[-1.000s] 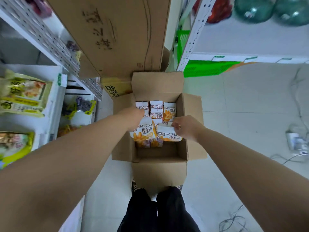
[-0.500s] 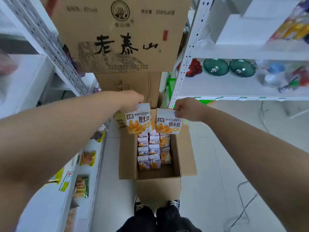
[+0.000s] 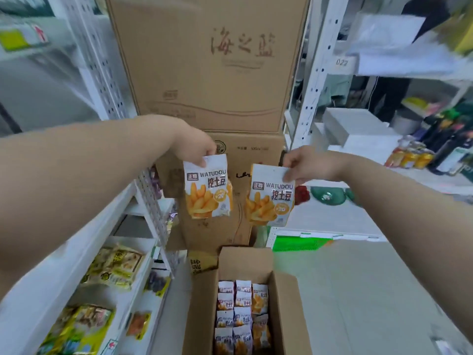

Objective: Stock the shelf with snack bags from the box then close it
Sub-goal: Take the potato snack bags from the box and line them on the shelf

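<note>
Two snack bags (image 3: 207, 188) (image 3: 270, 197) pinched aloft; left hand (image 3: 195, 147), right hand (image 3: 305, 163).

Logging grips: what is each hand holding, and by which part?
The left hand pinches a snack bag by its top edge; the right hand pinches a second bag by its top corner.

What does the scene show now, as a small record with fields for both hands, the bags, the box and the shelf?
left hand: pinches the top edge of one WATUDOU snack bag, raised in front of the cartons
right hand: pinches the top edge of a second WATUDOU snack bag
held bags: side by side, with a gap between them
cardboard box: on the floor, flaps open
box contents: more WATUDOU bags in rows
left shelf: holds yellow snack bags
behind: stacked brown cartons
</note>
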